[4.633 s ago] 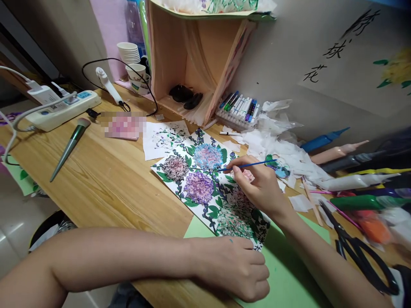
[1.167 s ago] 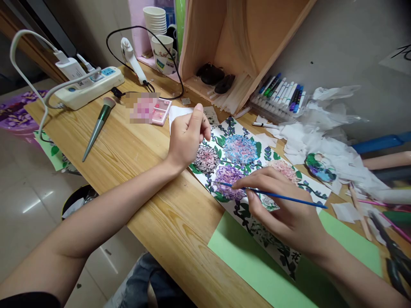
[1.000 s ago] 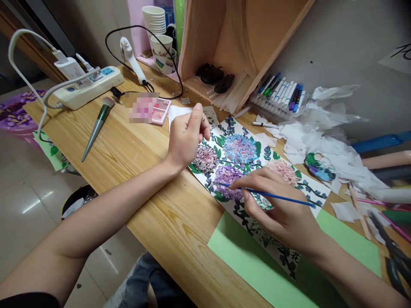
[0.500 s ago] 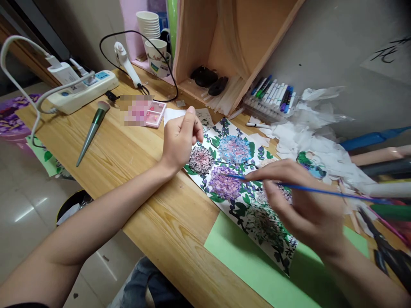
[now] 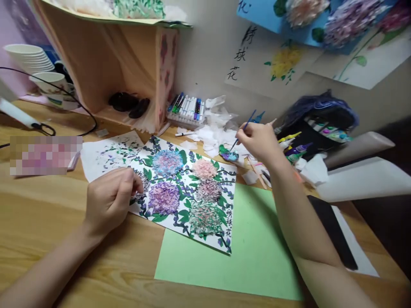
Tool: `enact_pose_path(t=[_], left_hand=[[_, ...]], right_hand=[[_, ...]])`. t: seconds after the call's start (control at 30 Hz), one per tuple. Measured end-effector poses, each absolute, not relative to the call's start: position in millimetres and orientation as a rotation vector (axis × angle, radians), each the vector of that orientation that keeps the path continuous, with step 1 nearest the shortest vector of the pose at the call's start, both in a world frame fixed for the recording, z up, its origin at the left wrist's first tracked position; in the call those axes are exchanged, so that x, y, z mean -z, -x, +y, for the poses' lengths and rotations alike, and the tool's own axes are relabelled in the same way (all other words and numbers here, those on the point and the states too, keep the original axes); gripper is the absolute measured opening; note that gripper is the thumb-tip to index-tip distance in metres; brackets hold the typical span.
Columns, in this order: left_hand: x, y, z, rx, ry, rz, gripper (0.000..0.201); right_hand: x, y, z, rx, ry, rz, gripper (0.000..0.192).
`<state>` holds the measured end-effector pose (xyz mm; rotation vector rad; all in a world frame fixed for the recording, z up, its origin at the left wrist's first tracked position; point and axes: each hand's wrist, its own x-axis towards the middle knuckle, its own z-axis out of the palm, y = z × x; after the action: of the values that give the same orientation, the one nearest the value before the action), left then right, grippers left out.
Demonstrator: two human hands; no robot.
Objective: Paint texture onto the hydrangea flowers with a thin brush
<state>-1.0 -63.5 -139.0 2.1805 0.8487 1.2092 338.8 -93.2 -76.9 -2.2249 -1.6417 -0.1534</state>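
Observation:
My right hand (image 5: pixel 258 141) pinches a thin blue paintbrush (image 5: pixel 246 125), its tip down at a small palette (image 5: pixel 229 155) smeared with green, blue and purple paint. My left hand (image 5: pixel 111 199) is closed in a loose fist with nothing seen in it, resting at the left edge of the flower picture (image 5: pixel 180 226). That picture bears several textured round blooms in blue, purple, peach, grey and green, with painted leaves and dark writing on its right side. My left fingers partly cover a grey bloom (image 5: pixel 141 184).
Green paper (image 5: pixel 205 273) lies under the picture, and a paint-spotted sheet (image 5: pixel 96 156) beside it. Markers (image 5: pixel 188 107), white scraps (image 5: pixel 212 134) and a cardboard box (image 5: pixel 128 64) stand behind. Paint tubes (image 5: pixel 293 147), a black bag (image 5: pixel 314 124) and a black flat object (image 5: pixel 334 233) are at right.
My right hand has lifted the brush from the purple bloom and carried it over to the palette. My left hand stays in a fist by the picture. The view has turned right.

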Motion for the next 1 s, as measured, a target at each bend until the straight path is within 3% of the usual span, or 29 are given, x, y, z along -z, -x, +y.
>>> enact_pose_path(t=[0.17, 0.57, 0.67, 0.77, 0.87, 1.0], left_hand=[[138.5, 3.2, -60.8, -1.229, -2.136, 0.926, 0.026], [135.1, 6.6, -53.4, -1.395, -2.067, 1.027, 0.037], [134.1, 8.0, -48.4, -1.479, -1.958, 1.037, 0.043], [132.9, 7.9, -43.9, -1.499, -1.792, 1.074, 0.05], [132.9, 6.3, -42.0, -1.499, -1.695, 1.131, 0.053], [134.4, 3.7, -44.1, -1.489, -1.656, 1.143, 0.056]], right_hand=[[89.2, -337.4, -87.1, 0.003, 2.235, -1.691, 0.019], [81.6, -339.0, -91.3, 0.017, 2.17, -1.669, 0.02], [70.4, -320.8, -102.5, 0.068, 1.898, -1.559, 0.021], [63.2, -281.6, -120.4, -0.174, 1.492, -1.495, 0.017], [69.0, -236.3, -138.3, -0.428, 1.341, -1.699, 0.017], [90.1, -197.2, -147.0, -0.509, 1.236, -2.051, 0.014]])
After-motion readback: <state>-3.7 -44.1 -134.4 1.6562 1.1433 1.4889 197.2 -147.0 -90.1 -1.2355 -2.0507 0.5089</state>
